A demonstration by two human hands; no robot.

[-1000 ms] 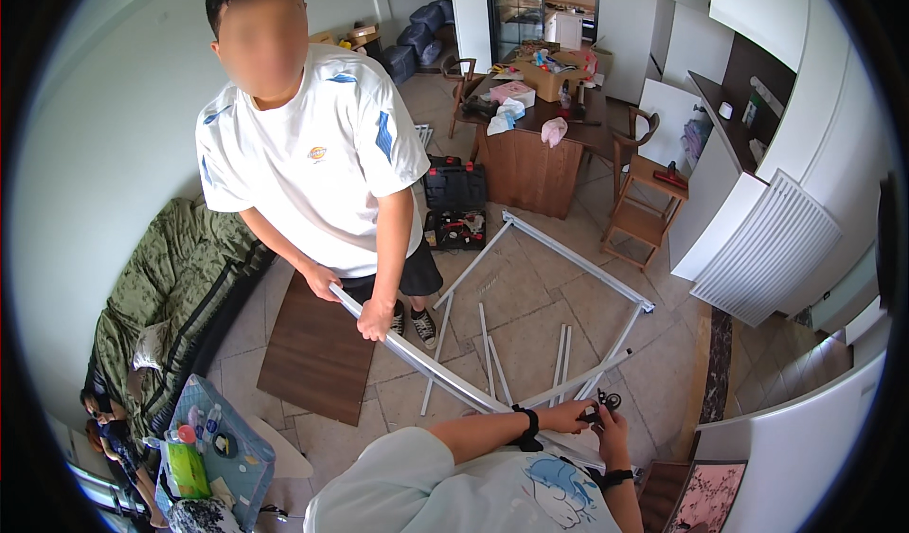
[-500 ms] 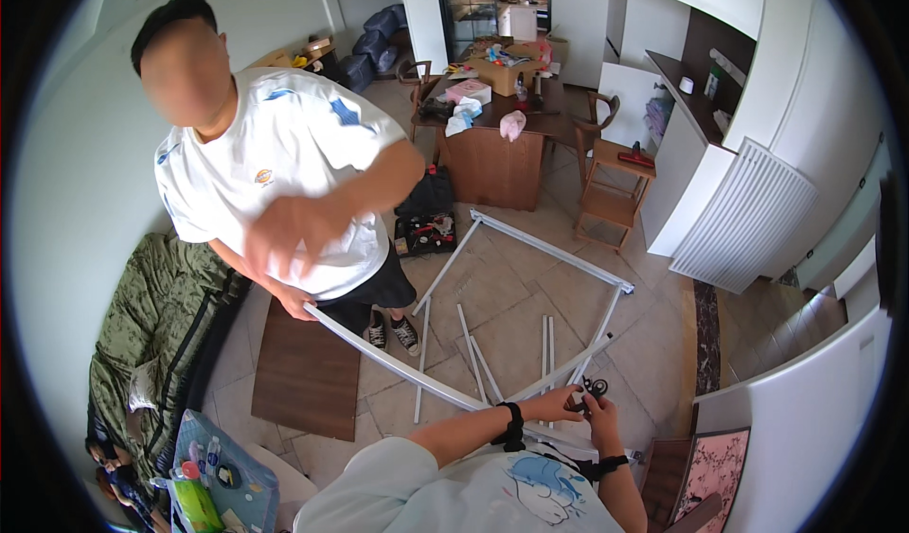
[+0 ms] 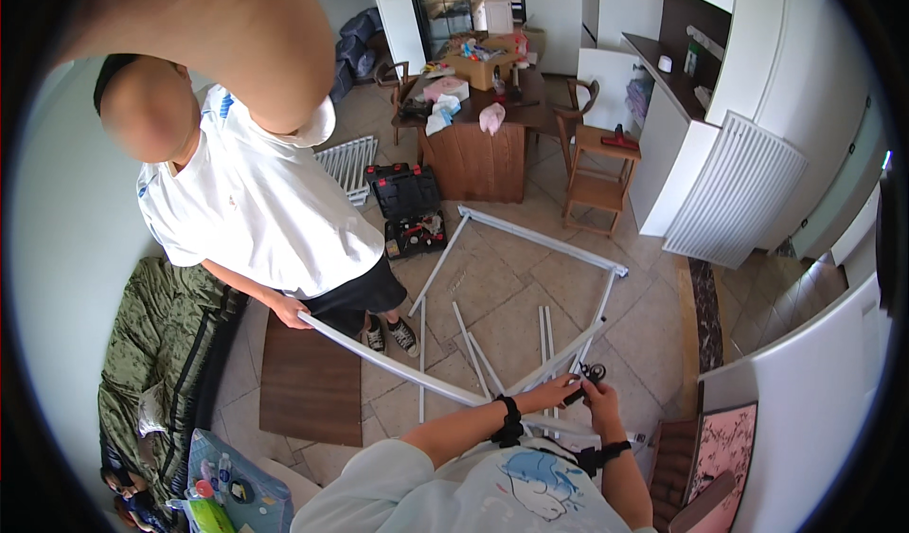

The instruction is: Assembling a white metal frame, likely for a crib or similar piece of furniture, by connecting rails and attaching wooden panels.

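Both of the person's hands are working close together over one small part: the left hand (image 3: 555,394) is pinching its near, dark end, while the right hand (image 3: 602,399) is gripping it from the other side, fingers bent. That black wheeled piece (image 3: 593,373) is sitting just beyond the fingertips, round side facing away from the body; fine detail is too small to tell. The two hands are keeping the same hold as a moment ago, so the handling of this piece seems to be going on undisturbed.

What is changing is on the other side — the co-worker (image 3: 256,206), who was gripping the long pale bar (image 3: 388,356) with both hands, is now holding its far end with one lower hand (image 3: 289,311) only. The other, raised arm (image 3: 284,45) is stretching up across the top of the view, its hand not showing. With single-handed support at that end, the bar is probably resting less steadily.

Past the person's hands, the pale floor frame (image 3: 544,233) is lying on the tiles, with loose bars (image 3: 546,344) spreading inside it — and a tool case (image 3: 407,197) is standing open behind the co-worker
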